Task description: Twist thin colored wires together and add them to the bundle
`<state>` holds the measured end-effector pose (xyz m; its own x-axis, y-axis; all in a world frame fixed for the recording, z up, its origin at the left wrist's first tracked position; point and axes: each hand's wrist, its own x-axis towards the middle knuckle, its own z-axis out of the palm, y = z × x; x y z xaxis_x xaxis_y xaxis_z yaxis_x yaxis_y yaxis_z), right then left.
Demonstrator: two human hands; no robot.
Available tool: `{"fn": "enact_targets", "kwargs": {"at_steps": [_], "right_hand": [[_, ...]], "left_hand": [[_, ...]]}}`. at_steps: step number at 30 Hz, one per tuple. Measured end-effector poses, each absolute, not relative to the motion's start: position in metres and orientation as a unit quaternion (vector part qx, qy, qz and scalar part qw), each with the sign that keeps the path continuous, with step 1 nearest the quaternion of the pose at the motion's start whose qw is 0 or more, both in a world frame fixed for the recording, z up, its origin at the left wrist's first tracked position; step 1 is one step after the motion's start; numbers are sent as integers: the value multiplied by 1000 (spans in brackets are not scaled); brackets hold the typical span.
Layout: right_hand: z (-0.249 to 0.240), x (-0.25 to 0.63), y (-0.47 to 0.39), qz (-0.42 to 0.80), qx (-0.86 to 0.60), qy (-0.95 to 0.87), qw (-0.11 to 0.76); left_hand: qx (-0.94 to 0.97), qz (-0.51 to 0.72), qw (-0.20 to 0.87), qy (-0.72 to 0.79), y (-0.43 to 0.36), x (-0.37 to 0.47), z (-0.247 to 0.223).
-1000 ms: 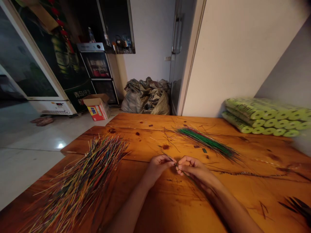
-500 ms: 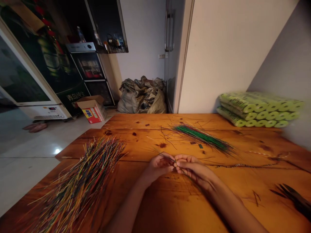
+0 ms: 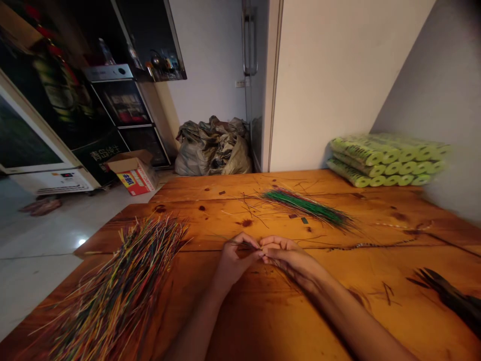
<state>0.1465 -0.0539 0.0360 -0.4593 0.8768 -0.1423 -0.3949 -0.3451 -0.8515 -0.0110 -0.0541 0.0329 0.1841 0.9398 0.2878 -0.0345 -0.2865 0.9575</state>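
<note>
My left hand [image 3: 236,258] and my right hand [image 3: 287,256] meet fingertip to fingertip, just above the middle of the wooden table. Both are closed in a pinch on thin wires [image 3: 222,237], whose dark ends stick out to the left past my left hand. Exactly how the strands cross between the fingertips is too small to make out. Left of my hands lies a large loose heap of many-coloured wires [image 3: 124,281]. Beyond my right hand is a flatter bundle of mostly green wires [image 3: 304,204].
At the right edge lie dark-handled pliers [image 3: 445,291]. A thin twisted strand [image 3: 370,245] and wire scraps [image 3: 388,293] are on the wooden table [image 3: 195,301]. Yellow-green wrapped rolls [image 3: 383,159] are stacked at the back right. A cardboard box [image 3: 135,175] and stuffed sacks [image 3: 214,148] stand beyond.
The whole view has shifted slightly, so things appear a little farther left. Both hands keep their pinch on the wires, fingertips still together.
</note>
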Motion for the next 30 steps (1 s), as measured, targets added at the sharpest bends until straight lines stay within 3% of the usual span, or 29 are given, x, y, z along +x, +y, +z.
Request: {"fn": "enact_targets", "kwargs": {"at_steps": [6, 18, 30], "right_hand": [[38, 140, -57, 696, -328, -439, 464], [31, 129, -57, 623, -374, -475, 496], [28, 129, -61, 525, -406, -537, 521]], "left_hand": [[592, 562, 442, 373, -55, -9, 33], [583, 533, 446, 421, -52, -10, 29], [673, 531, 313, 409, -55, -13, 32]]}}
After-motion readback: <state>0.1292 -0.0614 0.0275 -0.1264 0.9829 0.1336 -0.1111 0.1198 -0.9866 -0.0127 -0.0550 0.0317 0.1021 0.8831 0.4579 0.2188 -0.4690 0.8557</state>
